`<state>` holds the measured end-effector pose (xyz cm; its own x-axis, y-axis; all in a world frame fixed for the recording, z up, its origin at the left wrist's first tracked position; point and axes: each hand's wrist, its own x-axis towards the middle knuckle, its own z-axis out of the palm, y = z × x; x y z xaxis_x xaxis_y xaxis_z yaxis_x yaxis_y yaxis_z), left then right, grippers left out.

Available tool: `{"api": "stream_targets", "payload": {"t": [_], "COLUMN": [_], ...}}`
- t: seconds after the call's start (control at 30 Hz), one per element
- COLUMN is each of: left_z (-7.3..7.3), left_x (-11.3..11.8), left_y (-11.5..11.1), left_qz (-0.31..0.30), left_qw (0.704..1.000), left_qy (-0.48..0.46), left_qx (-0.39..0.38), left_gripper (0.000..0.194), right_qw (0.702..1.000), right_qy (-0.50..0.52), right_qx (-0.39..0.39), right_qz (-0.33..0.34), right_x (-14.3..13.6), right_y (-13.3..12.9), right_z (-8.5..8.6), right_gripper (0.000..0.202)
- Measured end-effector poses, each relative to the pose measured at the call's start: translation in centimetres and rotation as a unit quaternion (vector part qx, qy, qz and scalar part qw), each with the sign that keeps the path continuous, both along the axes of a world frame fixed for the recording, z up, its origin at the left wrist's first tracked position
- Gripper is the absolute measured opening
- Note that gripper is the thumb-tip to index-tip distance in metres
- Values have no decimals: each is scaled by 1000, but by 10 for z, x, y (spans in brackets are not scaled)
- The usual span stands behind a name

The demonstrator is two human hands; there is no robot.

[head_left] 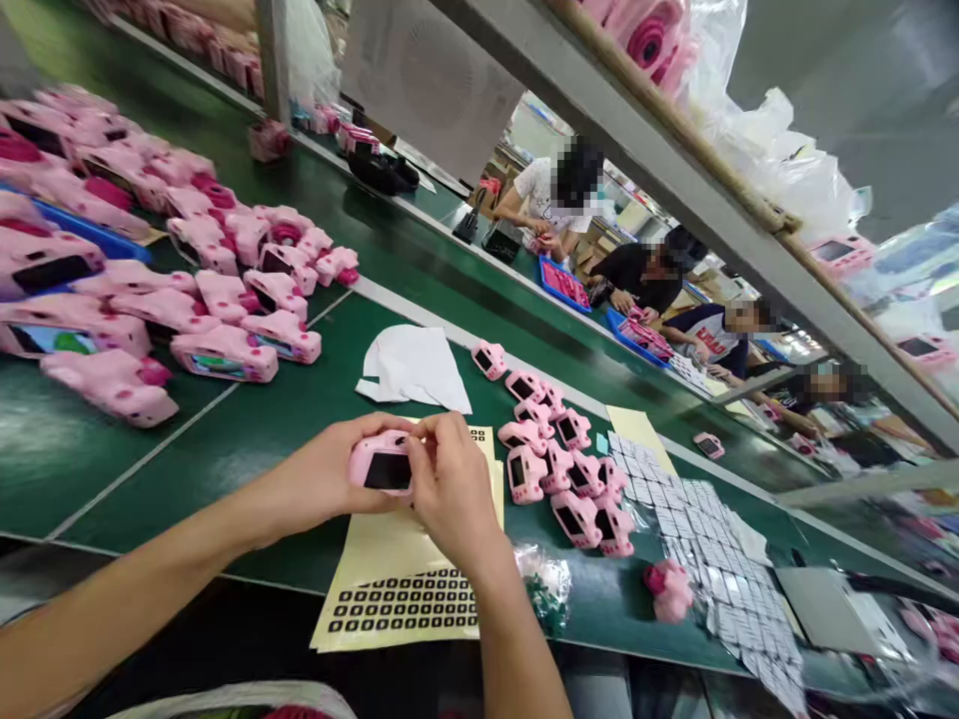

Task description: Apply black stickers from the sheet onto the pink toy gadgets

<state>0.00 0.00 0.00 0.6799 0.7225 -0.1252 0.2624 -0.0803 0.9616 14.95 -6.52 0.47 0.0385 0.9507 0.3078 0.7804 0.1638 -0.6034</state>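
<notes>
A pink toy camera (384, 467) with a dark screen is held up before me, screen side toward me. My left hand (330, 464) grips its left end. At the right end, the fingers and thumb of my right hand (454, 479) pinch the body near its upper corner; whether a small piece is between them is hidden. Below both hands lies a yellowish sticker sheet (352, 559) with rows of small black square stickers. To the right of the sheet stands a group of similar pink cameras (526, 469), screens mostly facing me.
A large pile of pink cameras (225, 300) covers the left bench, partly over a blue tray (90, 232). White paper (416, 364) lies ahead. Rows of small wrapped squares (696, 529) are at right. A metal shelf beam (636, 120) crosses overhead. Several co-workers sit across the bench.
</notes>
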Motion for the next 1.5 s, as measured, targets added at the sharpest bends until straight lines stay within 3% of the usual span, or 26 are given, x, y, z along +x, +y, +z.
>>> {"api": "stream_targets", "payload": {"t": [0.4,0.57,0.63,0.8,0.87,0.97,1.03,1.1,1.27,1.37,1.5], "left_z": [-9,-16,-17,-7,0,6,4,-4,-35,-46,-52], "left_x": [4,7,7,3,1,-2,-4,-7,-19,-26,-34], "left_y": [-5,-7,-8,-13,-14,-11,-4,7,36,41,41], "left_qz": [-13,3,14,13,9,3,9,40,123,97,50], "left_qw": [999,996,995,997,998,999,999,999,988,986,985], "left_qy": [-18,-44,-41,-59,-57,-51,-41,-20,27,43,66], "left_qx": [46,76,88,42,22,14,-6,-4,89,131,151], "left_gripper": [57,52,51,56,58,59,51,43,47,50,54], "right_qw": [999,993,987,944,951,985,991,985,987,980,975], "right_qy": [34,56,17,-221,-216,-68,63,127,42,1,-27], "right_qx": [32,95,145,238,222,160,115,73,-49,-60,-66], "right_qz": [5,-42,-60,-49,-23,12,-20,-87,-148,-190,-210], "right_x": [3,-5,-10,-21,-22,-10,10,35,79,85,86], "right_y": [-7,-10,-13,-30,-36,-37,-32,-25,-9,-1,13], "right_z": [-6,-13,-18,-25,-20,-9,-6,-12,-56,-77,-84], "right_gripper": [6,8,11,34,42,38,28,19,17,24,28]}}
